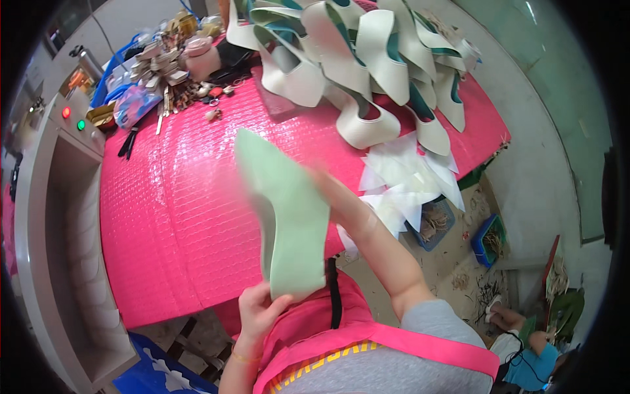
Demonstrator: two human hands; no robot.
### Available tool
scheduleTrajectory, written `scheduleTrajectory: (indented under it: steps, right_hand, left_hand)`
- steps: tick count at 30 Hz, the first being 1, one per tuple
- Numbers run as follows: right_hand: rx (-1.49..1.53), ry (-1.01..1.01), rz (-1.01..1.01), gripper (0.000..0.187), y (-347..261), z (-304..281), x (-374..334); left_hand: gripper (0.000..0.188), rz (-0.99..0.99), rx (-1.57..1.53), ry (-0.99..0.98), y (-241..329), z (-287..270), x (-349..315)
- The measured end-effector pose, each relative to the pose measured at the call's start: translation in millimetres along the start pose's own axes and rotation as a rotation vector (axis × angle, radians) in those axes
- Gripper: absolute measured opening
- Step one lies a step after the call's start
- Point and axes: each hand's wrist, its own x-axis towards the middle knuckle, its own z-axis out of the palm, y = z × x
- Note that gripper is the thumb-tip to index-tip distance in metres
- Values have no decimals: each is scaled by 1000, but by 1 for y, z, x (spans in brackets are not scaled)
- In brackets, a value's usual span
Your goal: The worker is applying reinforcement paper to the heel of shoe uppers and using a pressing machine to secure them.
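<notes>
A pale green shoe upper (298, 223) with a pointed tip hangs in front of me above the pink table, its tip toward the far left. My left hand (259, 312) pinches its lower near corner between thumb and fingers. My right hand (320, 187) is at the upper's right edge, partly behind it. Motion smears that hand and its fingers are hidden, so I cannot see how it touches the upper. Farther back lies a heap of white shoe uppers (384, 65) with green linings.
Thin white sheets (400, 180) spread over the right edge of the pink table (177, 256). Tools and wood strips (170, 72) crowd the far left. A grey machine (33, 217) with red and green buttons stands left. Blue baskets (489, 240) and another person (531, 358) are at right.
</notes>
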Motion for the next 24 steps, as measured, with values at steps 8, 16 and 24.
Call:
scheduleTrajectory:
  steps: [8, 16, 24]
  right_hand:
    - [-915, 1172, -611, 29, -67, -85, -153]
    - [-1612, 1410, 219, 35, -151, -418, -139]
    - [-1352, 794, -466, 37, -85, -315, -115]
  left_hand:
    - [50, 389, 382, -362, 17, 109, 73]
    - [49, 707, 1153, -604, -43, 129, 81]
    - [22, 995, 1185, -205, 53, 123, 57]
